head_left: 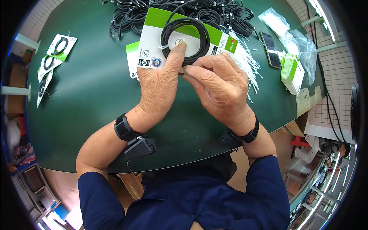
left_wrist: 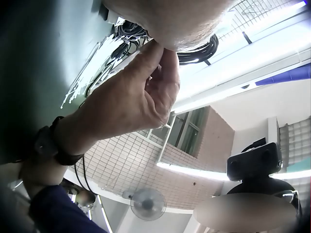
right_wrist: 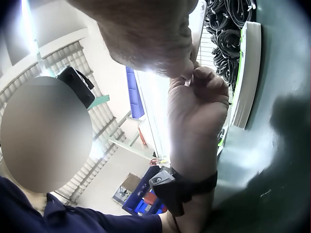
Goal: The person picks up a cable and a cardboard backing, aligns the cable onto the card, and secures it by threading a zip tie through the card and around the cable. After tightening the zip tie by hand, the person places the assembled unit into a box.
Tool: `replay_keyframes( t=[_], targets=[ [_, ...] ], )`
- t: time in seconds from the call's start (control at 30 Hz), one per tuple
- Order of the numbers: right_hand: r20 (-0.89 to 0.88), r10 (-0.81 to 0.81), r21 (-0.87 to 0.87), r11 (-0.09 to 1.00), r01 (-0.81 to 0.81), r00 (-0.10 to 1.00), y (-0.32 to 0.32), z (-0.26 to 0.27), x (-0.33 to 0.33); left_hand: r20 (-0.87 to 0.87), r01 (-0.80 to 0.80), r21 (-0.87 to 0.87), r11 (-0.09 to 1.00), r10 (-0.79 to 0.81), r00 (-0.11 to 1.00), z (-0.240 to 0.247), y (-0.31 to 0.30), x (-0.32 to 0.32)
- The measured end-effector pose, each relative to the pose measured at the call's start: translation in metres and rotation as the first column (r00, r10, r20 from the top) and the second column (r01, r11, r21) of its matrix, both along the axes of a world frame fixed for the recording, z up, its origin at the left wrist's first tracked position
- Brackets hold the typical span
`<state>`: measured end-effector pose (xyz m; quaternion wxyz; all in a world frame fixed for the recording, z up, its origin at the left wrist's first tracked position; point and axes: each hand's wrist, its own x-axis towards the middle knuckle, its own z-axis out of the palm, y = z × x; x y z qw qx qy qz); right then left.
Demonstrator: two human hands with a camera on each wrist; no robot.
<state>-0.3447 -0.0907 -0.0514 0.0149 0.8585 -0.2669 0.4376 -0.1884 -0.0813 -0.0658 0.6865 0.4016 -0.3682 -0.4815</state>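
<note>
A green and white printed card [head_left: 153,38] is held up above the table with a coiled black braided cable [head_left: 205,38] lying on its face. The left hand [head_left: 159,84] grips card and coil, its thumb pressed inside the loop. At the card's lower edge, the right hand [head_left: 224,86] pinches something small between thumb and forefinger, too hidden to identify. White ties show on both sides of the coil. In the left wrist view the right hand [left_wrist: 126,97] has its fingertips against the left hand. The left hand [right_wrist: 194,111] shows in the right wrist view.
Coiled black cables [head_left: 130,19] are heaped at the back of the green table [head_left: 96,99]. White cable ties [head_left: 247,57], a phone [head_left: 270,50], a card stack [head_left: 292,73] and plastic bags [head_left: 306,53] lie at the right. Cards with coils [head_left: 61,48] are at the left.
</note>
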Motion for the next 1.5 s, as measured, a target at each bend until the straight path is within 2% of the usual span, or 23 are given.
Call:
replay_keyframes(
  t=[0.07,0.3,0.4,0.47,0.53,0.7,0.83,0.93,1.0,1.3,1.43,1.5],
  targets=[
    [-0.005,-0.004,-0.02,1.0,0.004,1.0,-0.001,-0.003,-0.001,0.058,0.005,-0.02,1.0,-0.004,0.998,-0.004,0.0,-0.002],
    [0.002,0.03,-0.056,0.998,-0.029,1.0,0.0,-0.009,0.006,-0.004,0.026,-0.038,0.999,-0.026,1.0,-0.005,0.0,-0.002],
    [0.163,0.196,0.042,0.978,-0.206,0.967,0.007,-0.009,0.008,-0.036,0.025,-0.032,0.999,-0.026,0.999,0.002,0.0,-0.001],
    [0.15,0.202,0.018,0.978,-0.207,0.968,0.003,-0.011,0.007,-0.071,0.037,0.026,0.999,-0.035,0.997,0.007,0.002,0.0],
    [0.12,0.208,-0.032,0.978,-0.206,0.971,-0.002,-0.012,0.005,-0.068,0.025,-0.006,1.0,-0.025,0.997,0.004,0.001,-0.002],
    [0.029,0.138,-0.058,0.989,-0.137,0.99,-0.002,-0.012,0.002,-0.038,0.022,-0.065,0.998,-0.024,0.999,-0.001,0.001,-0.002],
    [0.139,0.054,-0.018,0.998,-0.052,0.989,0.0,-0.014,0.008,-0.032,0.086,-0.025,0.996,-0.087,0.996,0.0,0.004,0.002],
    [0.047,-0.037,-0.004,0.999,0.037,0.998,0.001,-0.008,0.008,-0.063,0.107,0.0,0.994,-0.107,0.992,0.001,0.004,0.001],
    [0.037,-0.021,-0.009,1.0,0.021,0.999,-0.002,-0.01,0.007,-0.113,0.096,0.016,0.995,-0.094,0.989,-0.001,0.003,0.0],
    [-0.031,0.011,0.002,1.0,-0.011,0.999,0.0,-0.006,0.003,-0.11,0.109,-0.024,0.994,-0.111,0.988,-0.007,0.002,0.005],
    [-0.038,0.009,0.006,1.0,-0.008,0.999,0.003,-0.004,0.002,-0.084,0.119,-0.024,0.993,-0.121,0.989,-0.004,0.002,0.007],
    [-0.031,0.001,0.015,1.0,0.0,1.0,0.005,-0.004,0.001,-0.016,0.136,-0.014,0.991,-0.136,0.991,-0.003,0.003,0.01]
  ],
)
